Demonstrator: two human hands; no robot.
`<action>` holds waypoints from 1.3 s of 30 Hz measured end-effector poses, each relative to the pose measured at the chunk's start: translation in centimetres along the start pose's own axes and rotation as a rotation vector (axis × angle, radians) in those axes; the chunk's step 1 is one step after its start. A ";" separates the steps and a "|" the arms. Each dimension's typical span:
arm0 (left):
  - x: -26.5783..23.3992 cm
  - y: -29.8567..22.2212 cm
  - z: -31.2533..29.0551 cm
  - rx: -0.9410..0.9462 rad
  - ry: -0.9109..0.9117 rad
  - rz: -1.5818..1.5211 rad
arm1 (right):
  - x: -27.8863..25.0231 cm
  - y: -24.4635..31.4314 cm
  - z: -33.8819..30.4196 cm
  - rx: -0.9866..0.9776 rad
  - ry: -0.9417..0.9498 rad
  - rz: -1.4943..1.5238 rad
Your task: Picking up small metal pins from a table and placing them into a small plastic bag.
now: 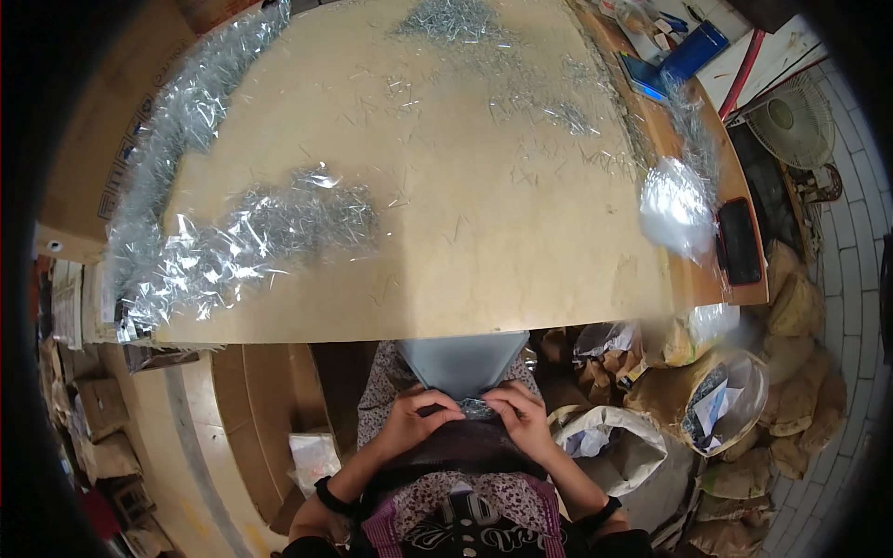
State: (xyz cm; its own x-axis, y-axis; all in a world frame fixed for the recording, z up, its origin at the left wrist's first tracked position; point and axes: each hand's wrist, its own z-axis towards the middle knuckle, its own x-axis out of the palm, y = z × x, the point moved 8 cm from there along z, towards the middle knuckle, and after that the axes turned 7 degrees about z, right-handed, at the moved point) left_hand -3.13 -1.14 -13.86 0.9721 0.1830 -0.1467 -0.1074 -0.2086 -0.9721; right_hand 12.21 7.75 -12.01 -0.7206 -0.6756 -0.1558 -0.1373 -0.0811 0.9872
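A grey funnel-shaped tray [462, 361] is hung from the near edge of the desk [446, 232], and a small clear bag of metal pins [477, 407] is pinched at its spout by the left hand [420, 417] and the right hand [521, 415], both clenched on it. Filled clear packets [251, 232] are piled at the left of the desk, loose pins [456, 20] are scattered far across, and a dark phone [739, 240] is laid at the right edge. Open sacks [726, 395] are crowded beside the right forearm.

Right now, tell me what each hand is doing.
Left hand: closed, pinching the small clear bag of metal bits.
Right hand: closed, pinching the same bag's other side.
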 end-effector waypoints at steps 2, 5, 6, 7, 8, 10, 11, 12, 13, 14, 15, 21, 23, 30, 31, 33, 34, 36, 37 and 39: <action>-0.1 -0.1 0.1 0.036 -0.015 0.056 | -0.9 0.3 -0.1 -0.007 -0.088 -0.008; 0.3 -1.7 0.0 0.181 0.012 0.376 | -1.1 5.0 0.5 -0.283 -0.144 -0.150; -0.1 -1.1 0.2 0.143 -0.020 0.326 | -0.9 7.0 1.2 -0.416 -0.149 -0.212; -0.6 -0.3 0.4 0.105 -0.044 0.276 | -0.5 8.7 2.0 -0.570 -0.135 -0.329; -1.0 0.3 0.5 0.067 -0.070 0.226 | 0.0 10.0 3.3 -0.592 -0.141 -0.422; -0.7 -0.4 0.0 0.107 -0.053 0.254 | 2.3 12.2 7.1 -0.556 -0.119 -0.559; -0.4 -0.2 -0.1 0.116 -0.061 0.210 | 3.6 13.6 9.1 -0.538 -0.069 -0.664; -0.4 -0.3 0.1 0.126 -0.071 0.169 | 4.7 14.7 10.9 -0.539 -0.103 -0.708; -0.4 -0.4 0.4 0.109 -0.059 0.157 | 5.5 15.2 12.3 -0.532 -0.143 -0.759; -0.4 -0.2 0.3 0.104 -0.056 0.162 | 6.6 14.9 13.6 -0.522 -0.140 -0.748; -0.3 -0.3 0.4 0.106 -0.047 0.166 | 7.3 14.3 14.7 -0.512 -0.143 -0.743; -0.8 -1.1 0.3 0.085 -0.061 0.145 | 5.7 11.8 11.1 -0.574 0.009 -0.592; -0.8 -1.5 0.4 0.061 -0.055 0.131 | 4.1 11.7 8.2 -0.658 0.082 -0.496; -0.4 -1.1 0.4 0.036 -0.029 0.068 | -1.1 4.6 1.2 -0.375 -0.108 -0.368; -0.4 -0.8 0.4 0.024 -0.028 0.064 | -0.9 3.5 1.1 -0.245 -0.108 -0.351; -0.3 -0.6 0.5 0.017 -0.020 0.058 | 0.0 2.5 1.1 -0.115 -0.001 -0.381; -0.3 -0.6 0.5 0.022 -0.014 0.055 | 0.7 2.0 0.9 -0.101 0.092 -0.418; 0.0 -0.1 0.6 -0.005 0.038 0.046 | 2.1 0.5 0.3 -0.073 0.274 -0.492; 0.4 0.6 0.5 -0.035 0.084 0.038 | 2.0 0.5 0.5 -0.098 0.252 -0.415; 1.3 2.5 -0.4 -0.018 0.175 0.067 | 2.9 -1.9 -0.9 -0.076 0.362 -0.371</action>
State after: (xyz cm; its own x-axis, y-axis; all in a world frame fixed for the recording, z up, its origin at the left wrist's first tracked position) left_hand -2.03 -1.79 -16.45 0.9845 -0.0015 -0.1756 -0.1712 -0.2322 -0.9575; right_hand 10.99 5.28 -14.31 -0.3501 -0.8001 -0.4872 -0.2799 -0.4070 0.8695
